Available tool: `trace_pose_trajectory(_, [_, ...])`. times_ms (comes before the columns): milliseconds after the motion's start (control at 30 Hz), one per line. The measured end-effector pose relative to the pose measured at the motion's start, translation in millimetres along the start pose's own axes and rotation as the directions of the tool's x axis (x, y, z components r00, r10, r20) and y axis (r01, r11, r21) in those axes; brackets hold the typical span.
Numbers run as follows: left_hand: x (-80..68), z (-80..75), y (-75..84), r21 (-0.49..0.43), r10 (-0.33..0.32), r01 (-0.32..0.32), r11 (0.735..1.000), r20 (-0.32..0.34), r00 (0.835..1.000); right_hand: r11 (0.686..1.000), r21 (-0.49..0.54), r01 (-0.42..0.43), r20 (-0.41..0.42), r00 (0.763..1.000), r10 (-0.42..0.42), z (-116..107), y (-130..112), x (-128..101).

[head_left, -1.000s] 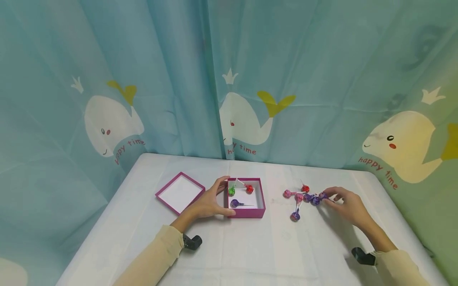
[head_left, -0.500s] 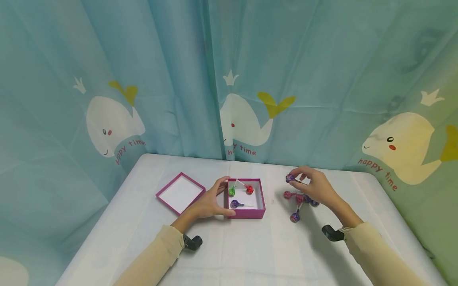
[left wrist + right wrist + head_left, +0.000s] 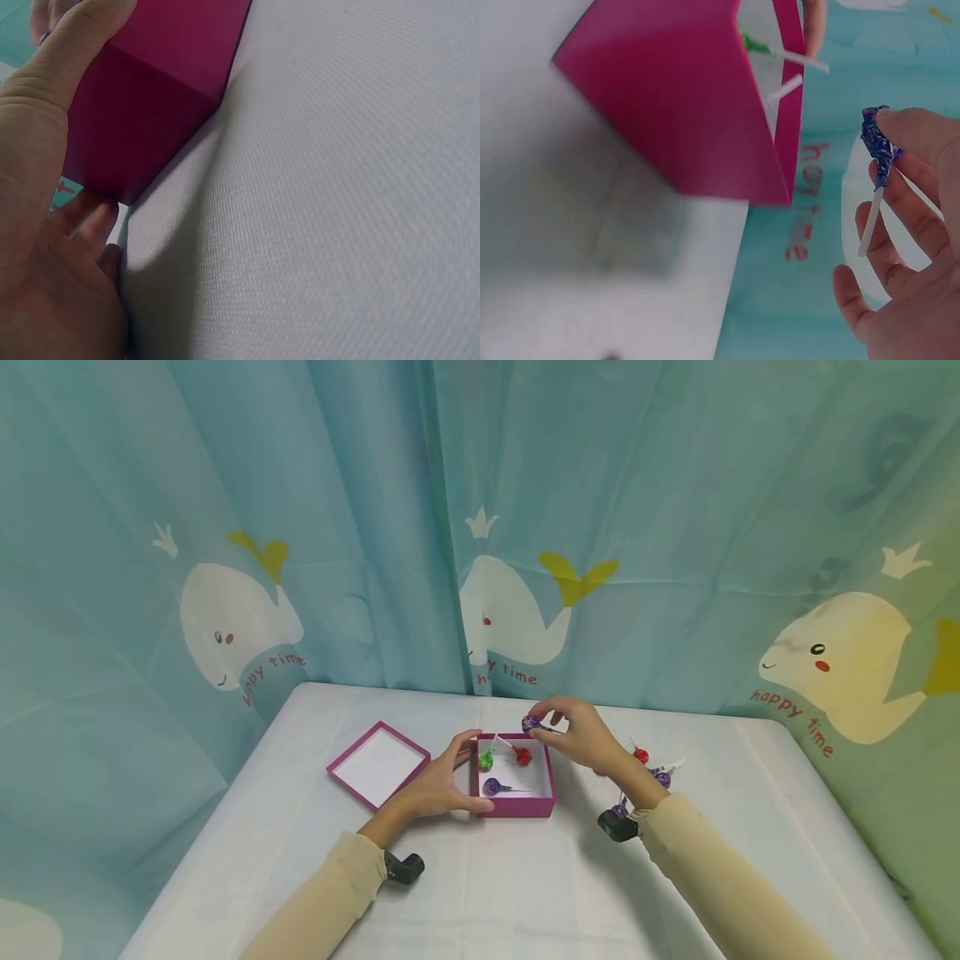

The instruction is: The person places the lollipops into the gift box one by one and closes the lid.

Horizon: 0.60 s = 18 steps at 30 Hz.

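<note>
My left hand (image 3: 438,787) grips the left side of a magenta box (image 3: 522,808), thumb at the front wall and fingers at the back. Inside the box lie a green lollipop (image 3: 486,762), a red lollipop (image 3: 522,757) and a purple lollipop (image 3: 491,787). Over the box's back right corner, my right hand (image 3: 581,737) pinches another purple lollipop (image 3: 877,150) between thumb and fingers; its white stick points back toward the palm in the right wrist view. In the left wrist view the box's outer walls (image 3: 142,112) stand on the white cloth, hiding what is inside.
A square box lid (image 3: 378,767) with a magenta rim lies left of the box, inner side up. Right of the box, several loose lollipops (image 3: 663,780) lie partly hidden behind my right forearm. A blue whale-print curtain (image 3: 360,527) hangs behind the table.
My right hand has picked a purple lollipop from the loose group and carried it left to above the box. My left hand has stayed on the box.
</note>
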<state>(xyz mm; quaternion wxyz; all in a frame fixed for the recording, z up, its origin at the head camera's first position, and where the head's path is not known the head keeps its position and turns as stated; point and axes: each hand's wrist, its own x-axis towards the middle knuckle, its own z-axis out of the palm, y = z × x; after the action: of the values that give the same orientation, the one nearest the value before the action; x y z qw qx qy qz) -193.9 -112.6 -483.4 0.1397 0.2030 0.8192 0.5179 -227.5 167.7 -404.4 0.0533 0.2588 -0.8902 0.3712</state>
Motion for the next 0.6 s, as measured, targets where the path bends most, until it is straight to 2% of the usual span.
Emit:
trace_pose_trajectory(333, [0.5, 0.1, -3.1, -0.014, 0.020, -0.020, 1.000, 0.012, 1.000, 0.999, 0.034, 0.018, 0.027, 0.999, -0.019, 35.7, -15.8, 22.4])
trace_pose_trajectory(600, [-0.1, -1.1, -1.1, -0.019, 0.028, -0.028, 0.999, 0.013, 1.000, 1.000, 0.008, 0.012, 0.039, 0.999, -0.012, 40.2, -14.0, 20.4])
